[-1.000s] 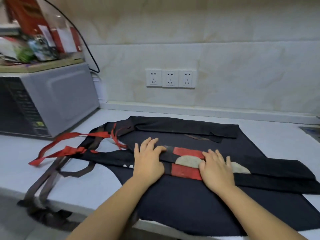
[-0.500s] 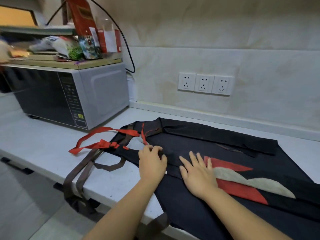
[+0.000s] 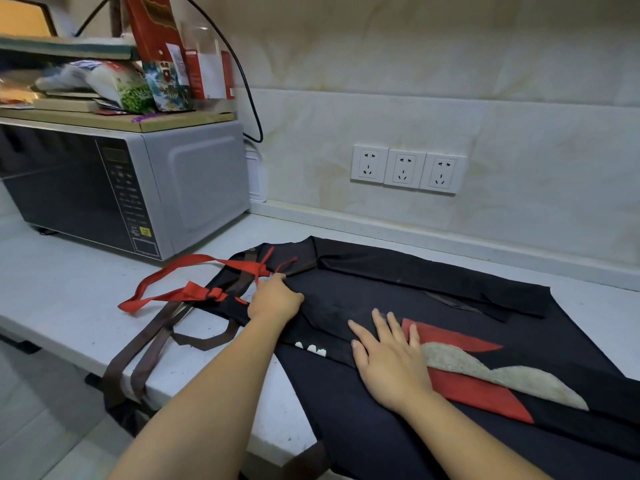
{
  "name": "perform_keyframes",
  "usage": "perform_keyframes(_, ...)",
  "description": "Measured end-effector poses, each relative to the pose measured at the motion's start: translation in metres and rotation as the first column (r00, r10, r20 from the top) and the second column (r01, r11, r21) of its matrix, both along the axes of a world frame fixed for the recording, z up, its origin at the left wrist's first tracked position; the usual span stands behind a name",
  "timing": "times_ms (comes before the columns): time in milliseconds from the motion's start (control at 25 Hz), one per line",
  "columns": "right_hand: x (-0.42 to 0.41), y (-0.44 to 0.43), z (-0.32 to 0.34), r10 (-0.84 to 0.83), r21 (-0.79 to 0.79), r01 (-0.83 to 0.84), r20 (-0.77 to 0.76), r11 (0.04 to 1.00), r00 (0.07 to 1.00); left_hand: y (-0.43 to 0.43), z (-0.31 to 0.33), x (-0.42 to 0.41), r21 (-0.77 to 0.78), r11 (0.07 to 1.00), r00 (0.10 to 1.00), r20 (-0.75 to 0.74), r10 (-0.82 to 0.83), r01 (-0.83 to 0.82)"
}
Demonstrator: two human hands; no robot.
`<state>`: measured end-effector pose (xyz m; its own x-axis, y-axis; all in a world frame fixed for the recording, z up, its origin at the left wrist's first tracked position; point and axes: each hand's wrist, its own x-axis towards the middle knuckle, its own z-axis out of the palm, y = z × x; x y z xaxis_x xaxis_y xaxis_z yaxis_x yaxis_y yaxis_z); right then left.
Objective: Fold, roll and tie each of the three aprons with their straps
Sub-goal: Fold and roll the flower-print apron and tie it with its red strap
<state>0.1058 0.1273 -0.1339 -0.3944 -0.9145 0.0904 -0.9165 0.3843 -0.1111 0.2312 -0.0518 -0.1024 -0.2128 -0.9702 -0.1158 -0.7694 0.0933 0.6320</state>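
Pinning the dark apron, centre-right on the counter: right hand flat, fingers spread; left hand curled, gripping cloth by the red strap. Risk: brown straps dangling off the lower-left edge may snag and drag the fold askew.

aprons on counter, microwave left behind, straps between

The aprons are dark matt woven cloth, with red and rough beige patches. The red straps and brown straps look like flat cloth tape. The worktop is smooth, pale stone-like. The microwave has satin grey metal and a glossy dark door.
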Motion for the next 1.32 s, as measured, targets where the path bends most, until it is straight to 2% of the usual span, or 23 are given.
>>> perform_keyframes(80,0.0,0.0,0.0,0.005,-0.002,-0.005,-0.004,1.0,1.0,-0.008,0.001,0.003,0.04,0.999,0.997,-0.075,-0.006,0.009)
perform_keyframes(200,0.001,0.0,0.0,0.007,-0.003,-0.007,0.006,1.0,1.0,-0.017,0.004,0.004,0.021,0.996,0.977,-0.196,0.084,-0.082)
perform_keyframes(400,0.001,0.001,0.001,0.002,-0.002,-0.002,0.006,1.0,1.0,-0.026,0.014,-0.006,-0.011,0.967,0.966,-0.05,0.255,-0.256)
perform_keyframes(560,0.001,0.001,0.001,0.007,-0.006,-0.007,0.01,1.0,1.0,-0.031,0.004,-0.005,-0.037,0.975,0.976,0.027,0.218,-0.217)
perform_keyframes(680,0.001,0.001,0.001,0.008,-0.006,-0.008,0.015,1.0,1.0,-0.029,-0.003,-0.004,-0.067,0.967,0.963,-0.126,0.237,-0.247)
perform_keyframes(760,0.001,0.002,0.002,0.008,-0.001,-0.008,0.014,1.0,1.0,-0.02,-0.008,-0.002,-0.095,0.943,0.901,-0.337,0.272,-0.32)
perform_keyframes(840,0.002,0.003,0.004,0.008,-0.002,-0.008,0.017,1.0,1.0,-0.012,-0.014,-0.003,-0.152,0.92,0.84,-0.483,0.249,-0.36)
perform_keyframes(960,0.002,0.002,0.004,0.017,-0.013,-0.016,0.024,1.0,1.0,-0.015,-0.012,-0.001,-0.145,0.918,0.815,-0.525,0.246,-0.37)
perform_keyframes(1000,0.002,0.003,0.004,0.018,-0.012,-0.018,0.03,1.0,0.999,-0.016,-0.009,0.001,-0.17,0.907,0.845,-0.46,0.273,-0.386)
perform_keyframes(1040,0.002,0.003,0.004,0.019,-0.01,-0.019,0.043,1.0,0.999,-0.013,-0.006,0.002,-0.274,0.887,0.9,-0.339,0.273,-0.372)
perform_keyframes(1080,0.003,0.003,0.004,0.019,-0.003,-0.019,0.058,1.0,0.998,-0.006,-0.003,0.001,-0.444,0.848,0.954,-0.206,0.218,-0.289)
perform_keyframes(1120,0.003,0.004,0.005,0.012,0.004,-0.013,0.068,1.0,0.998,0.006,0.0,-0.005,-0.602,0.79,0.993,-0.09,0.074,-0.114)
perform_keyframes(1160,0.002,0.003,0.007,0.01,0.012,-0.011,0.072,1.0,0.997,0.02,0.0,-0.012,-0.666,0.737,0.992,0.028,-0.127,0.113)
perform_keyframes(1200,0.001,0.003,0.008,0.016,0.005,-0.017,0.085,1.0,0.996,0.034,-0.003,-0.02,-0.629,0.704,0.939,0.143,-0.313,0.33)
perform_keyframes(1240,0.0,0.004,0.009,0.022,-0.022,-0.02,0.125,1.0,0.992,0.047,-0.009,-0.027,-0.525,0.689,0.863,0.243,-0.442,0.5)
perform_keyframes(1320,-0.002,0.006,0.013,0.023,-0.162,0.028,0.308,0.986,0.951,0.064,-0.024,-0.031,-0.287,0.71,0.752,0.413,-0.514,0.643)
